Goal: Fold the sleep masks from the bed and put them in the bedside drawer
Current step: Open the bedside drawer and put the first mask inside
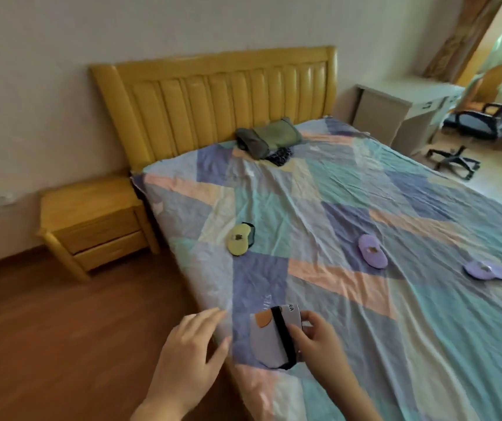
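Grey sleep mask (269, 337) folded at lower centre of the patchwork bed (365, 208), pinched in right hand (319, 338), left hand (192, 341) spread open and empty beside it; yellow mask (239, 240) and two purple masks (371, 250) (486, 270) unfolded mid-frame, nightstand drawers (101, 238) shut at left: barely begun, by appearance.

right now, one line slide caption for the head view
Right hand holds a folded grey sleep mask at the bed's edge.
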